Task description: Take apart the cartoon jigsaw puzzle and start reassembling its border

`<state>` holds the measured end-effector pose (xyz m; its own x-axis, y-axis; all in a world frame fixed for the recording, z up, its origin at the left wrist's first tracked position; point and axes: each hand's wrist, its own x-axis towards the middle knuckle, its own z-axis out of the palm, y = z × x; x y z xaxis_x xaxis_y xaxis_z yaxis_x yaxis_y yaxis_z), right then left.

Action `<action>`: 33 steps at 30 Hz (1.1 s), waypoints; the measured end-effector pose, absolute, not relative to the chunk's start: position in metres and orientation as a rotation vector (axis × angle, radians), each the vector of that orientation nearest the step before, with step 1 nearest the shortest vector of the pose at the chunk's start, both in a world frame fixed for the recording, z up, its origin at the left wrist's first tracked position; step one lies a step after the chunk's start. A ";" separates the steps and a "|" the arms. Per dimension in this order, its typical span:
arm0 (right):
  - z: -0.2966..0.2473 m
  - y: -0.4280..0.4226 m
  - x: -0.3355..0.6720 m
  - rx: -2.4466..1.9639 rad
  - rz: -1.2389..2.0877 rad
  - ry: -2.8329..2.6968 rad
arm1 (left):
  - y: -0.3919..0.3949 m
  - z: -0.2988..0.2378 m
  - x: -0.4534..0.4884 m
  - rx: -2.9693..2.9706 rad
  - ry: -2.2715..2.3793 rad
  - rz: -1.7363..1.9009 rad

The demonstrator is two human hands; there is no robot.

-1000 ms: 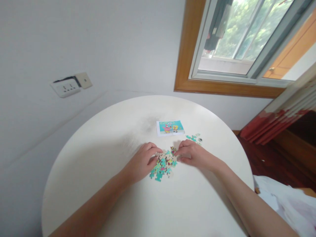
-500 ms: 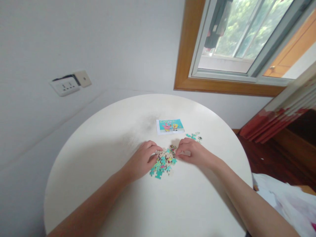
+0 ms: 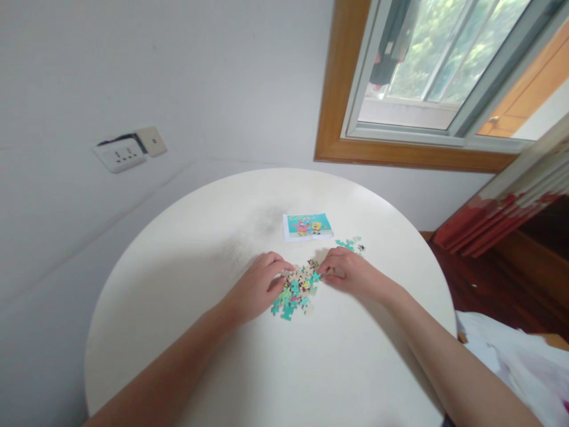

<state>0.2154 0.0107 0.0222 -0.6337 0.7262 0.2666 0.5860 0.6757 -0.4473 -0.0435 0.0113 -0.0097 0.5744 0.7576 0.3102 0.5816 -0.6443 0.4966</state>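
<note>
A loose heap of jigsaw puzzle pieces (image 3: 293, 294), teal, beige and multicoloured, lies on the white round table (image 3: 186, 261). At the heap's left edge rests my left hand (image 3: 258, 287), thumb and fingers apart, fingertips touching the pieces. My right hand (image 3: 351, 273) is at the right edge with thumb and forefinger pinched on a teal puzzle piece (image 3: 316, 277). Behind the heap lies a picture card (image 3: 308, 226) with a pink and a yellow cartoon figure. Beyond my right hand sits a smaller group of puzzle pieces (image 3: 349, 244), partly hidden by that hand.
The table's far edge is close to a white wall (image 3: 240, 89) with a power socket (image 3: 120, 155). A wood-framed window (image 3: 427, 151) is at the upper right, beside a red and cream curtain (image 3: 493, 207). White plastic bags (image 3: 507, 356) lie right of the table.
A teal piece now shows at my right fingertips, and the pieces at the heap's upper right have shifted. My left hand stays almost in place. The view has moved slightly.
</note>
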 end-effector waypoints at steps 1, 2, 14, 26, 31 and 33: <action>0.024 0.010 0.216 -1.010 0.472 -2.466 | 0.012 -0.010 -0.044 2.474 1.091 0.718; 0.025 0.008 0.216 -0.989 0.506 -2.477 | 0.012 -0.010 -0.044 2.479 1.090 0.713; 0.024 0.004 0.208 -0.845 0.639 -2.592 | 0.012 -0.009 -0.043 2.479 1.085 0.718; 0.023 0.000 0.211 -1.096 0.949 -2.507 | 0.012 -0.010 -0.044 2.486 1.083 0.716; 0.020 0.010 0.240 -1.391 0.859 -2.448 | 0.011 -0.009 -0.045 2.473 1.086 0.708; 0.019 0.017 0.251 -1.537 0.654 -2.391 | 0.010 -0.009 -0.045 2.464 1.091 0.711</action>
